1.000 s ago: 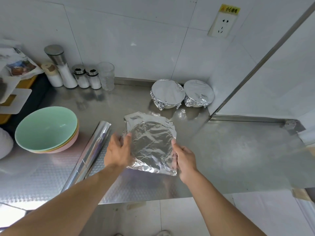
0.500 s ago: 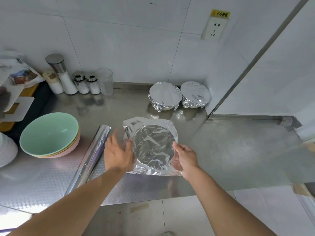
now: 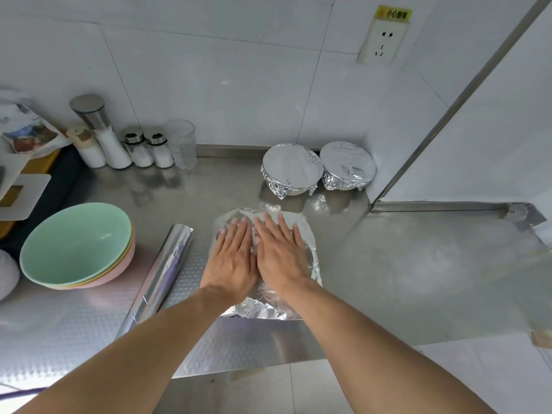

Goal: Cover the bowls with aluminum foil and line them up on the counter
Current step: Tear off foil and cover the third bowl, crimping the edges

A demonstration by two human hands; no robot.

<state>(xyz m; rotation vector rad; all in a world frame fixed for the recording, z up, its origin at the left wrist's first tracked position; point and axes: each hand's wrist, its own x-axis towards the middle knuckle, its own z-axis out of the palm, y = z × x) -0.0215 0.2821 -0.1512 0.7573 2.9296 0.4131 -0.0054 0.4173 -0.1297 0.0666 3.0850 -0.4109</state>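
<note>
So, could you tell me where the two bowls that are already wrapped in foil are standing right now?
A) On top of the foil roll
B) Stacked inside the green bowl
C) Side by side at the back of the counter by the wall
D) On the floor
C: the two foil-covered bowls stand next to each other at the back of the counter, near the wall corner.
</note>
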